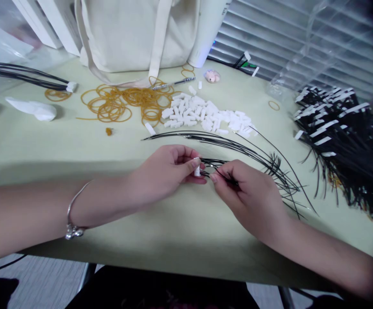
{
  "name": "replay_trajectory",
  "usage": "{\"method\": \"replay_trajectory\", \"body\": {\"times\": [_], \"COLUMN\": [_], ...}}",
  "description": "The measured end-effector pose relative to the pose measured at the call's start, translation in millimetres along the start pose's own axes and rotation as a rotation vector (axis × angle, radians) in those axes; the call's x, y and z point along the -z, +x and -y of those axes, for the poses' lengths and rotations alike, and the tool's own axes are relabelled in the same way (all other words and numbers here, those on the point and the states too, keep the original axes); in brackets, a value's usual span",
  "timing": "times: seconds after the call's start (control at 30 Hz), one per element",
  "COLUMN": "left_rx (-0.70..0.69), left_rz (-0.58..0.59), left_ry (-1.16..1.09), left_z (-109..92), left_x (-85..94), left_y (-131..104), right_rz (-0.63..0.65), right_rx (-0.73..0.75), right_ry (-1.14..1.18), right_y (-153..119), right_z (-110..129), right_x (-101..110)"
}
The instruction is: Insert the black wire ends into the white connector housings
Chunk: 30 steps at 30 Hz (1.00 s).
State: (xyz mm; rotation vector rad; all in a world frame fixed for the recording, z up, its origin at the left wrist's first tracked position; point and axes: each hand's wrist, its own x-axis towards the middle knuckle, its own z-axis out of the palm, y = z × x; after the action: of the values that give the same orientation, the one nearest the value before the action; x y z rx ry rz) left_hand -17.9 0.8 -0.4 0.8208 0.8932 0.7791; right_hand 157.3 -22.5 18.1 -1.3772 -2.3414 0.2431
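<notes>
Between the thumb and fingers of my left hand (170, 169) is a small white connector housing (197, 167), pinched upright. Several thin black wires (215, 162) run from its right side toward my right hand (251, 193). That hand is closed around black wire close to the housing, and its fingers partly hide the ends. Just beyond both hands, a loose bunch of black wires (238, 148) lies in a curve on the table. Behind that bunch is a pile of white connector housings (206, 112).
Tangled yellow rubber bands (135, 101) and a pen (173, 83) lie left of the pile. A large stack of bundled black cables (344, 133) sits at the right. A canvas bag (135, 34) stands at the back, with more black cables (22, 73) at the left.
</notes>
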Motion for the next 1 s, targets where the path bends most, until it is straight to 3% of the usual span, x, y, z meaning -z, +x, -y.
{"method": "replay_trajectory", "body": {"times": [0.27, 0.43, 0.57, 0.7, 1.0], "left_rx": [0.000, -0.005, -0.009, 0.010, 0.048], "left_rz": [-0.009, 0.006, 0.019, 0.041, 0.037], "left_ry": [-0.010, -0.023, -0.049, -0.075, -0.082], "left_z": [-1.9, 0.3, 0.1, -1.1, -3.9], "left_x": [-1.4, 0.0, 1.2, 2.4, 1.8], "left_y": [-0.8, -0.2, 1.1, 2.1, 2.3], "right_rz": [-0.043, -0.039, -0.092, -0.051, -0.053], "right_rx": [0.096, 0.136, 0.295, 0.478, 0.549], "right_ry": [-0.058, -0.078, -0.140, -0.208, -0.238], "right_y": [-1.6, 1.7, 4.5, 5.6, 3.4], "right_z": [3.6, -2.0, -10.7, -18.9, -24.5], "right_x": [-8.7, 4.3, 18.2, 18.4, 10.9]}}
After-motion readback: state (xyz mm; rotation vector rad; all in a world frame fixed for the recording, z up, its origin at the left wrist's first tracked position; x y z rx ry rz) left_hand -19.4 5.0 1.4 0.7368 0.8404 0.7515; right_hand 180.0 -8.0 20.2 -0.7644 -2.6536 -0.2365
